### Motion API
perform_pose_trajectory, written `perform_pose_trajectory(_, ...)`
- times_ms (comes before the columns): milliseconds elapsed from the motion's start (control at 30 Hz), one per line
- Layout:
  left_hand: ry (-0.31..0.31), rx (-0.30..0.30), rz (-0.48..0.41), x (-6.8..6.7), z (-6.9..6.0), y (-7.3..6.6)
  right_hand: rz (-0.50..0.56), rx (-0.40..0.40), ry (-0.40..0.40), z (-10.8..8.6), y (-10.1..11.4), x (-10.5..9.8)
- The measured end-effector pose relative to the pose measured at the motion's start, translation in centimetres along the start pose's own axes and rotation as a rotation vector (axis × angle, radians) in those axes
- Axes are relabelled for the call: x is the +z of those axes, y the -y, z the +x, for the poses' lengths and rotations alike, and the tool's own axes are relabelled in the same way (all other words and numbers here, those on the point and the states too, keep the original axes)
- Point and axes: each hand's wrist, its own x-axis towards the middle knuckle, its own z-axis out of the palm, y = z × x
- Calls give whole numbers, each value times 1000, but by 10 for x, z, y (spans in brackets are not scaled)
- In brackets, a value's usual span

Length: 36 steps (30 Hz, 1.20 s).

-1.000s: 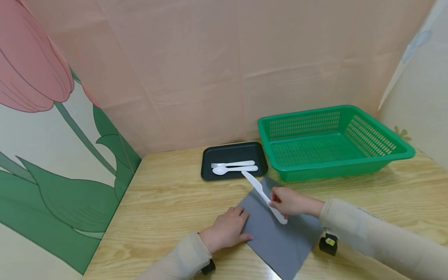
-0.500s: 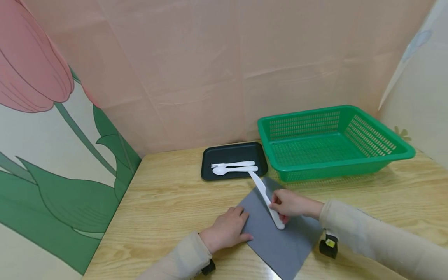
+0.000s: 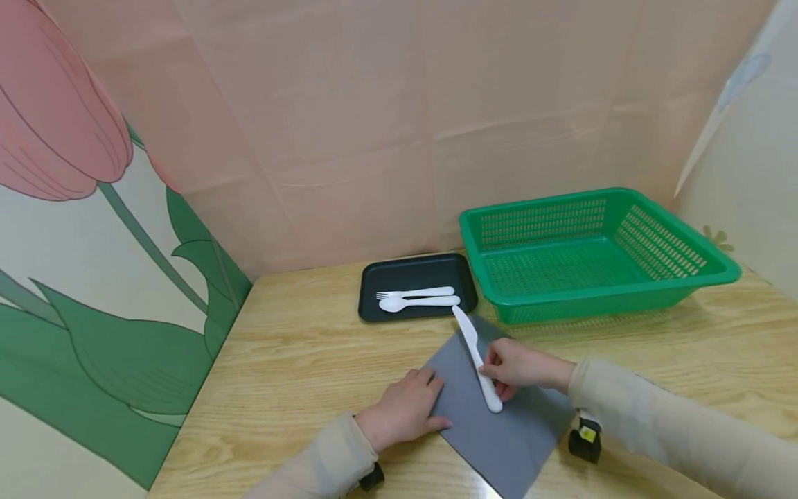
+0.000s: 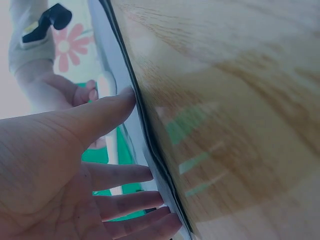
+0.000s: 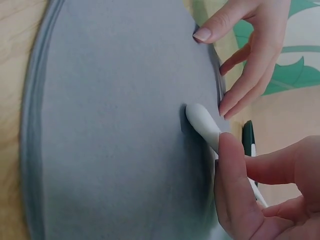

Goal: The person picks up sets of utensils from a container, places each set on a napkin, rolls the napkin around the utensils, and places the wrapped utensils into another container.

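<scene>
Right hand (image 3: 510, 365) pinches white knife (image 3: 472, 343) over grey cloth (image 3: 486, 443); left hand (image 3: 402, 410), fingers spread, rests on cloth's left edge

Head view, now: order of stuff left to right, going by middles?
Tulip print → left hand → white knife → right hand → green basket.
</scene>
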Motion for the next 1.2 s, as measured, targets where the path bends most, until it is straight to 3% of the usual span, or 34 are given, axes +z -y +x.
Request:
perform_pose_trajectory(233,27,-13,-10,-2,1,0,15,13,3,0,-1,1)
perform_pose_trajectory(533,11,-3,0,-1,1,0,5,43,-5,3,-2,1)
perform_pose_trajectory(1200,17,1,-6,-1,1,1,6,33,-11,4,-4,3)
